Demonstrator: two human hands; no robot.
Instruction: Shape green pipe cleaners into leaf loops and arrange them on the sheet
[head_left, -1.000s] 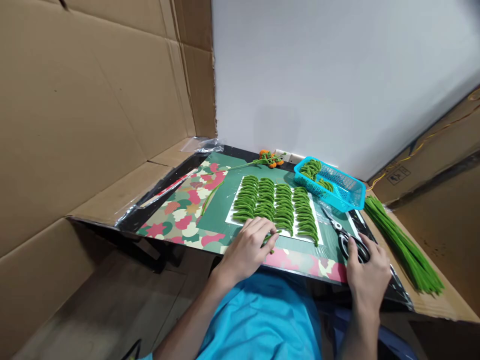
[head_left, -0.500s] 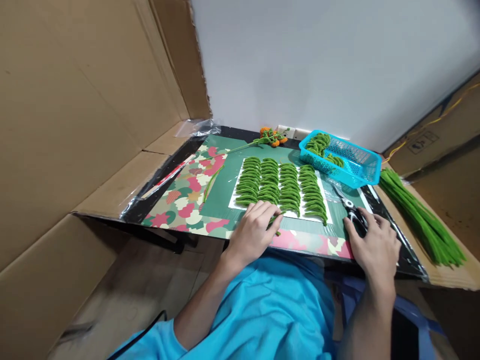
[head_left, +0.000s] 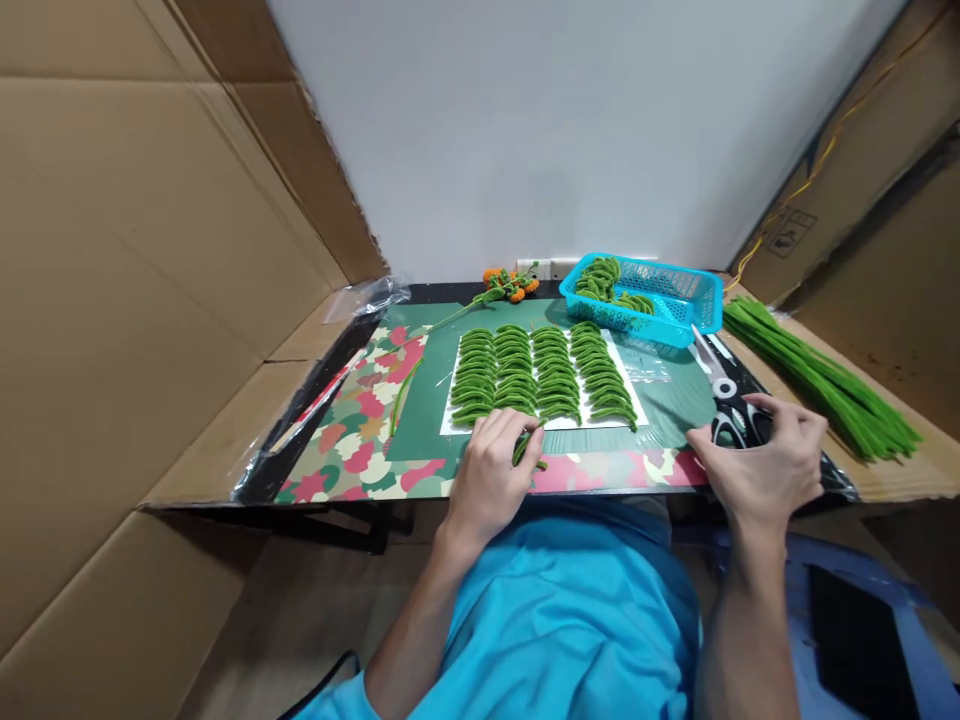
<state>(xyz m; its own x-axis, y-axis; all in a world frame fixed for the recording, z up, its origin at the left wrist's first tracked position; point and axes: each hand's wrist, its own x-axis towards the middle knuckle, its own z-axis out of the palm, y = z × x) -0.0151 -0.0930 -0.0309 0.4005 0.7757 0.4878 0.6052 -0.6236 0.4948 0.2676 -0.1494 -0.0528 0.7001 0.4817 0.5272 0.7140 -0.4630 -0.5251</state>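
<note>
My left hand (head_left: 495,470), near the table's front edge, is closed on a short fuzzy green pipe cleaner piece (head_left: 520,448), partly hidden by the fingers. Just beyond it lies a white sheet (head_left: 451,427) bearing curved green pipe cleaner pieces (head_left: 555,372) in several columns. On the right, my right hand (head_left: 776,465) grips the black handles of a pair of scissors (head_left: 724,388). Their blades point up and away, toward the basket, slightly parted.
A blue plastic basket (head_left: 652,327) at the back right holds more curved green pieces. Long green pipe cleaners (head_left: 821,380) lie bundled on cardboard at the right. An orange flower stem (head_left: 514,285) lies at the back. Cardboard (head_left: 150,250) walls the left side.
My right hand has closed round the scissors' handles and shifted them, with the blades now angled more upward. The left hand keeps its hold. The camera view has turned.
</note>
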